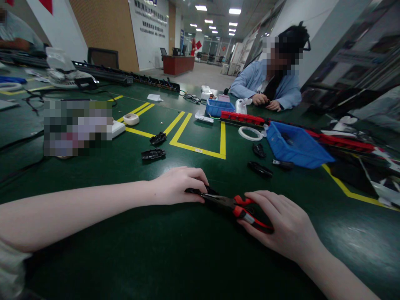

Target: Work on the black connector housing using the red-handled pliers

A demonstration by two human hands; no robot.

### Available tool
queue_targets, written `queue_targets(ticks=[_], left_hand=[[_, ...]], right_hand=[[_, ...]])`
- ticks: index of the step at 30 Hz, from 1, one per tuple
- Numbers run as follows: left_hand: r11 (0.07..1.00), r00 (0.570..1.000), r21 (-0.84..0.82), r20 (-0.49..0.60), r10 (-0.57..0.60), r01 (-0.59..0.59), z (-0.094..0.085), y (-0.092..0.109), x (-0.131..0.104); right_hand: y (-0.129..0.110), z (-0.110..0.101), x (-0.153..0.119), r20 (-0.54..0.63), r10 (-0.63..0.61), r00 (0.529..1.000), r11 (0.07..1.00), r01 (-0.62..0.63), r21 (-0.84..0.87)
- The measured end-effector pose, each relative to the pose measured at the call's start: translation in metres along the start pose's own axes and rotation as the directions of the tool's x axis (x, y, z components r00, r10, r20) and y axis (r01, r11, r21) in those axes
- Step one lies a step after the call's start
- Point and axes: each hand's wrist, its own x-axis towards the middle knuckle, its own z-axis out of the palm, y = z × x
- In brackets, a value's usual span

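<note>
My left hand (183, 185) pinches a small black part (194, 191) above the green table (175, 258). Red-handled long-nose pliers (225, 201) are held in my right hand (281, 221), its fingers around the grips. Their tips reach the black part beside my left fingertips; whether the jaws grip it is too small to tell. Beyond my left hand lie two black pieces, one (153, 154) nearer and one (158, 138) farther. Other black pieces (260, 169) rest beyond my right hand.
A blue bin (295, 146) stands at the right, near a white tape ring (250, 133) and a long red strip (243, 118). A smaller blue bin (220, 107) stands farther back. Across the table sits a person in a blue sleeve (286, 89). Cables lie at the left.
</note>
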Motion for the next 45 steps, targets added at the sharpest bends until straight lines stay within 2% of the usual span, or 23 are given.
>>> queue_targets(ticks=[7,19,33,45], left_hand=[[1.000,1.000,-0.019,0.004,-0.004,0.004,0.000,0.000,0.000],[1.000,1.000,-0.027,-0.003,0.008,-0.009,0.001,-0.003,0.000],[0.998,1.000,-0.056,-0.024,-0.002,0.001,0.003,-0.003,0.001],[0.998,1.000,-0.065,-0.027,-0.013,0.012,0.004,-0.003,0.001]], right_hand=[[0.001,-0.002,0.000,-0.001,-0.034,0.999,0.998,0.033,-0.046],[0.013,-0.006,-0.004,0.009,-0.058,0.998,0.998,0.059,-0.030],[0.002,-0.001,-0.002,0.025,-0.044,0.999,0.998,0.045,-0.040],[0.009,-0.004,-0.006,0.025,-0.055,0.998,0.997,0.056,-0.051]])
